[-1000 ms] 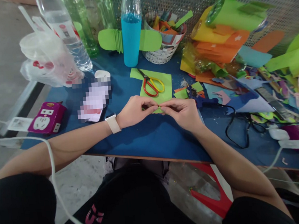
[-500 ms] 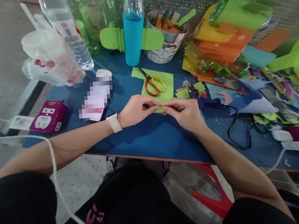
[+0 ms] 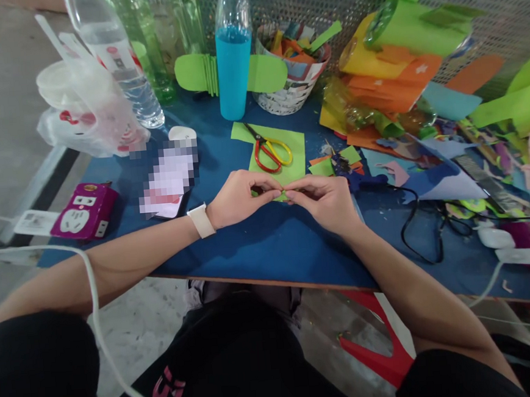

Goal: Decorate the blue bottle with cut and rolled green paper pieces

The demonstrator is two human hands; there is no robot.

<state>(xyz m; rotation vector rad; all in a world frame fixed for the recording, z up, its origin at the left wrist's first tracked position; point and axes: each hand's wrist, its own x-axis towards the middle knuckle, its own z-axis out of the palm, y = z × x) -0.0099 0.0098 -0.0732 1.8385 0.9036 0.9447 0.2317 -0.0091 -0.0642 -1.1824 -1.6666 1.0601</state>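
Both hands meet over the blue table, pinching a small piece of green paper [image 3: 284, 196] mostly hidden by the fingers. My left hand [image 3: 241, 197], with a pale-banded watch [image 3: 200, 220] on its wrist, is closed on the paper's left side. From the right, my right hand [image 3: 324, 199] grips the same piece between thumb and fingers. Just beyond the hands lies a larger green paper sheet [image 3: 295, 141]. Scissors [image 3: 273, 152] with one red and one yellow handle rest on that sheet.
A phone [image 3: 168, 183] and a purple power socket [image 3: 85, 211] lie to the left. Behind stand a bottle of blue liquid [image 3: 235, 72], a water bottle [image 3: 131, 74] and a basket of paper scraps [image 3: 285, 99]. Paper offcuts and a black cable [image 3: 405, 236] cover the right side.
The view has shifted slightly. Both hands keep their pinch on the green paper, with only a slight movement of the fingers.
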